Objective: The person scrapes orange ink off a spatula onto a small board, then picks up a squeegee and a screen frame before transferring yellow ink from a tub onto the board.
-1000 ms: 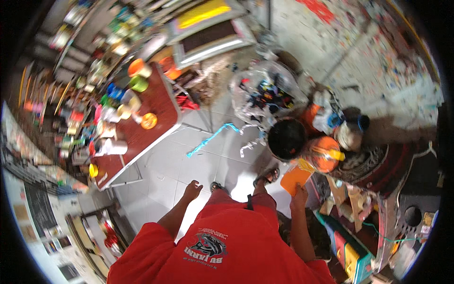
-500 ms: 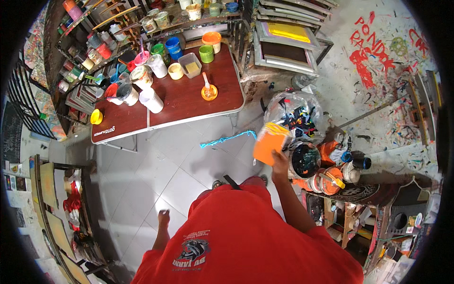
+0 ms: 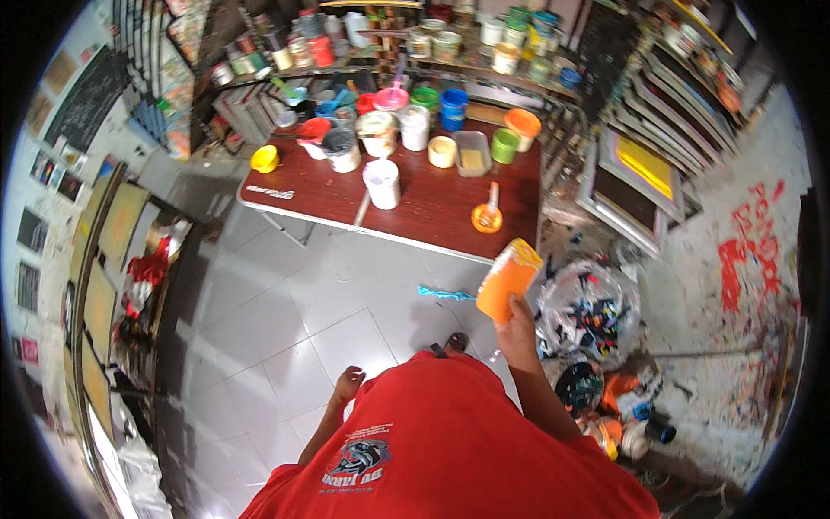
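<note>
My right hand point(image 3: 516, 323) grips an orange rectangular slab point(image 3: 507, 285) by its lower end. Yellow and whitish smears cover the slab's upper end; its exact kind does not show. It is held in the air, off the front right corner of the dark red table point(image 3: 303, 192). Down at my side, my left hand point(image 3: 349, 381) hangs over the tiled floor with fingers loosely curled, thumb apart and nothing visible in them. Nearest the slab on the table is a small orange bowl point(image 3: 486, 221) with a pale-handled tool point(image 3: 494, 196) in it.
Paint tubs, among them a white one point(image 3: 381, 184) and a blue one point(image 3: 454, 110), crowd the table. A plastic bag of dark scraps point(image 3: 592, 316) and paint buckets point(image 3: 579, 387) stand at my right. Framed screens point(image 3: 635, 186) are stacked behind; a blue strip point(image 3: 445, 294) lies on the floor.
My view has swung to the right and up, and the table now appears closer. My right hand still holds the orange slab, now nearer the table's corner. My left hand has come slightly forward.
</note>
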Motion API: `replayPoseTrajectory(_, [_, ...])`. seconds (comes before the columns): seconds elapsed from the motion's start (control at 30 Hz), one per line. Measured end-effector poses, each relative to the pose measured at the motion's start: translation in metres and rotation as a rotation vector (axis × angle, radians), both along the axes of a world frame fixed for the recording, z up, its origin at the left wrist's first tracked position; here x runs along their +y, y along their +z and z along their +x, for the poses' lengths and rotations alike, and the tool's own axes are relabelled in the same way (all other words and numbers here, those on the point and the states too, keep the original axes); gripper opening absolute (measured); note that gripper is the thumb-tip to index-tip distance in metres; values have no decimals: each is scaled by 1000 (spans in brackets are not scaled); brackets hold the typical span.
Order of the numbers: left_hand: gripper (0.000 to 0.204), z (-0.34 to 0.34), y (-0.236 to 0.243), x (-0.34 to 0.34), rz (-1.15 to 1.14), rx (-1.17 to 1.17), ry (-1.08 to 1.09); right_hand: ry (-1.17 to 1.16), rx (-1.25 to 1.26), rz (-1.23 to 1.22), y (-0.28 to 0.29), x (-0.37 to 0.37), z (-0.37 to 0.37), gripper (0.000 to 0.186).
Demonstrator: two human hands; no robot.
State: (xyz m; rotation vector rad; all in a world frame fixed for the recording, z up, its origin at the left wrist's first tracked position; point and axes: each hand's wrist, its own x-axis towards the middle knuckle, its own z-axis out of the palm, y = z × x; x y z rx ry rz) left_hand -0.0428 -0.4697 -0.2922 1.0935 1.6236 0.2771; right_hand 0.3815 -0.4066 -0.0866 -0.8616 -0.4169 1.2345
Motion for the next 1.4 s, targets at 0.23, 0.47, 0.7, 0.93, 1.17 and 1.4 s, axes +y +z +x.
replayPoseTrajectory(0.23, [42,-7,11,36,86,88,24,-111,383,-202,-83,13,74,27])
replayPoseTrajectory(0.47, [38,-61,-13,36,-6,323,24,-269,196,-278,-100,23,106,28])
replayPoseTrajectory(0.7, [35,-102,-48,122,-45,230,66,-338,-879,-504,-188,-24,111,28])
replayPoseTrajectory(0.93, [42,-161,-33,308,83,302,-219,-633,-201,-872,-224,-80,25,30])
replayPoseTrajectory(1.17, [46,-291,-65,453,260,350,-186,-809,-84,-1111,-172,-26,-120,39])
replayPoseTrajectory(1.4, [56,-291,21,513,87,256,229,-704,-74,-896,-228,-23,-156,41])
